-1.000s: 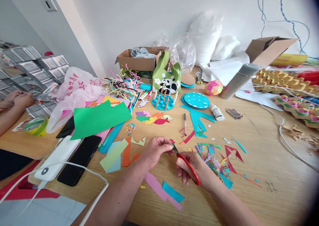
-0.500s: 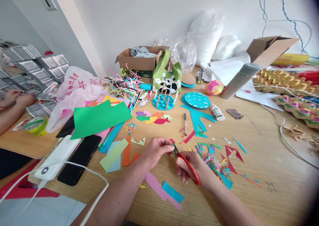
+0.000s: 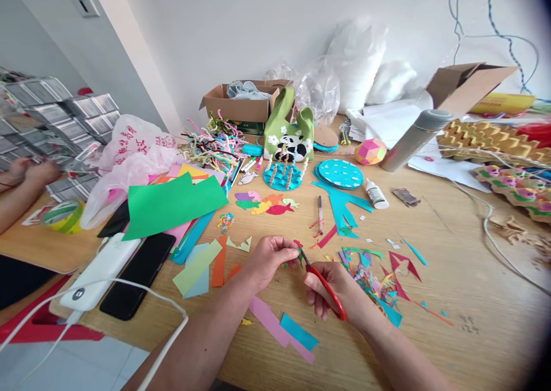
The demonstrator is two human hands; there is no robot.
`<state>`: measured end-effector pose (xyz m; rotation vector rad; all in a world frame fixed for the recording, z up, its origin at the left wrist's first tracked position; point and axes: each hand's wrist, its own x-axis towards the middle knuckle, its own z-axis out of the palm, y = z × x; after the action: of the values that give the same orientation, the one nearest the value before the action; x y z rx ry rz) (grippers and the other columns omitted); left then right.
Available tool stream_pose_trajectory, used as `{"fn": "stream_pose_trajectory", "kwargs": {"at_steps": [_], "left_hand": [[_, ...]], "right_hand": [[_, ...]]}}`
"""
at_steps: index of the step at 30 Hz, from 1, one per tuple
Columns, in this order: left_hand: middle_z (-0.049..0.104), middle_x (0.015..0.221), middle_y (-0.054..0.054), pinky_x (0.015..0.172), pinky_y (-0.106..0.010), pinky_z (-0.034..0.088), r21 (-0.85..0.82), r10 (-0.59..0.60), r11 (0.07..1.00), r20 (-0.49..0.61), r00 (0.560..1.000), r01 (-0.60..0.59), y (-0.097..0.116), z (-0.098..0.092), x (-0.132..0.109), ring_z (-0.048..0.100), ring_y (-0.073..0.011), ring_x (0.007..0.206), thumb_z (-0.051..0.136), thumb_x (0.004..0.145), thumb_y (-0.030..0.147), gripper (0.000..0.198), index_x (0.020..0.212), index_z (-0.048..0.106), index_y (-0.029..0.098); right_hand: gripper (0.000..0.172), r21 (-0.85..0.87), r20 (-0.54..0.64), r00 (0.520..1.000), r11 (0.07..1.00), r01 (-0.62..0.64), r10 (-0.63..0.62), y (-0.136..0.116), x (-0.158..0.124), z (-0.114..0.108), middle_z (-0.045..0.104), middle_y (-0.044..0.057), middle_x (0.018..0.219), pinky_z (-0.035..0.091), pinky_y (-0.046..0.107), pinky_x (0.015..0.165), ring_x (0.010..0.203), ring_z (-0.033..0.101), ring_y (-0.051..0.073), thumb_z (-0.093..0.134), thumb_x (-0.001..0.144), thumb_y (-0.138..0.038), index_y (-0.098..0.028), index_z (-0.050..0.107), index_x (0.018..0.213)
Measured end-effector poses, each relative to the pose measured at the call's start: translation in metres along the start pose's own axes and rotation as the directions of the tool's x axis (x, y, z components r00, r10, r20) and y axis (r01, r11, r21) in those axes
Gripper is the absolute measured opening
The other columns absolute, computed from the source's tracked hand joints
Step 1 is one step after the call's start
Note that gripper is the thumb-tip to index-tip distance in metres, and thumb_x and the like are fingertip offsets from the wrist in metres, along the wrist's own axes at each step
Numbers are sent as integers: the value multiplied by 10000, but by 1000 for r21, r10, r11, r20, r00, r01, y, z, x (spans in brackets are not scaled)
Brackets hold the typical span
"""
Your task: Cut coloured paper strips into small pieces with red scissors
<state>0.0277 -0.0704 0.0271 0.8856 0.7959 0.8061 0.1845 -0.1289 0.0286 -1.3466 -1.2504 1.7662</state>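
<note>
My right hand [image 3: 325, 290] is closed round the red handles of a pair of scissors [image 3: 323, 287], whose dark blades point up and left. With thumb and forefinger together, my left hand [image 3: 278, 257] pinches a small piece of green paper [image 3: 301, 259] right at the blades. How far the blades are apart is too small to tell. A heap of colourful paper scraps [image 3: 372, 276] lies to the right of the scissors. Beyond my hands are several paper fish cut-outs [image 3: 267, 203]. Pink paper strips [image 3: 271, 322] and a blue strip [image 3: 299, 332] lie below my hands.
Green card [image 3: 176, 204], a black phone [image 3: 138, 276] and a white power bank [image 3: 97, 273] with a cable lie left. A glue bottle [image 3: 376, 194], blue discs [image 3: 340, 174] and a grey flask [image 3: 415, 141] stand beyond. Another person's hands [image 3: 30, 171] are at far left.
My hands stay in nearly the same place. The scissors and the green paper piece have shifted only very slightly between the fingers.
</note>
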Motion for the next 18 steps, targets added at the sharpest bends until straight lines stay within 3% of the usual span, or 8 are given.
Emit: {"fn": "stream_pose_trajectory", "kwargs": {"at_steps": [18], "left_hand": [[586, 616, -21, 589, -237, 406, 131, 72, 989, 14, 997, -73, -1, -3, 1, 519, -106, 575, 655, 644, 249, 139, 675, 604, 123]], "right_hand": [[487, -7, 11, 1000, 1000, -12, 12, 1, -1, -1, 599, 2, 504, 408, 166, 317, 362, 562, 105, 633, 667, -612, -144, 501, 640]]}}
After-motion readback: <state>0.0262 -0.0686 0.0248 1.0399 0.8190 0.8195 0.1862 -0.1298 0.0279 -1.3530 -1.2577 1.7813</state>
